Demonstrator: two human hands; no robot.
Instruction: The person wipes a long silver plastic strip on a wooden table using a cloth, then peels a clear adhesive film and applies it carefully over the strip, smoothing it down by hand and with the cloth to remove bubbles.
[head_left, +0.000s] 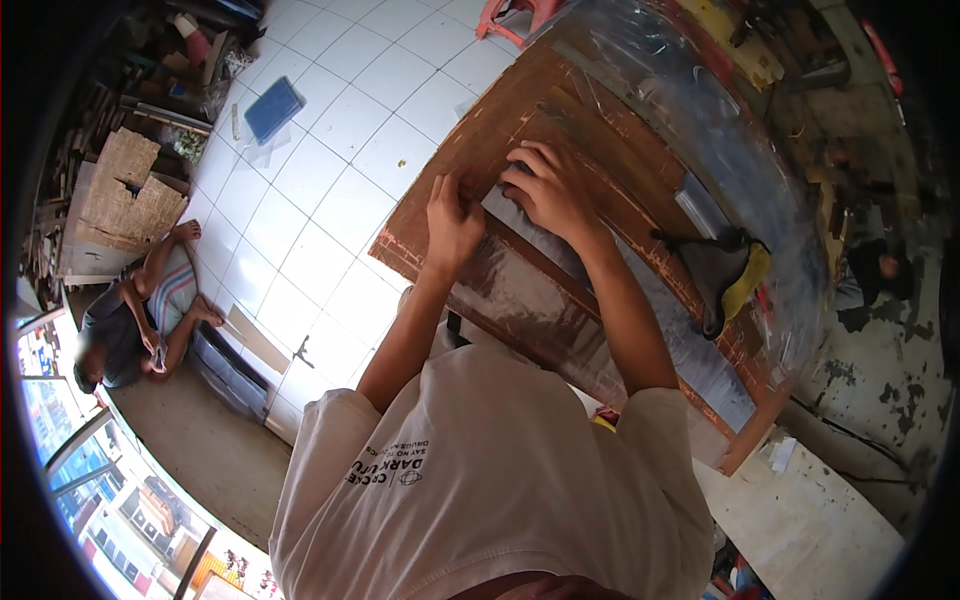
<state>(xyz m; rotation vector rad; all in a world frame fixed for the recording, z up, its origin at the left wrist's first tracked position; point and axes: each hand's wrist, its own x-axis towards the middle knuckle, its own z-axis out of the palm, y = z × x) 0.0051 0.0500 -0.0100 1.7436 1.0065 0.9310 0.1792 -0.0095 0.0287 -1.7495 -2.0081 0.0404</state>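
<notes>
A brown wooden frame with crossbars and worn edges lies in front of me, its bars running from upper left to lower right. Between two bars is a strip of thin grey sheet. My left hand is at the upper end of this strip, fingers curled and pressed together; what they pinch, if anything, is hidden. My right hand is just to its right, fingers bent down over the sheet's upper end, their tips partly hidden. A shiny brown panel fills the nearer opening.
On the frame's right part lies a tool with a black-and-yellow handle, near crumpled clear plastic. A person sits at the left by stacked wood scraps. A blue flat object lies on white floor tiles; a red stool stands beyond.
</notes>
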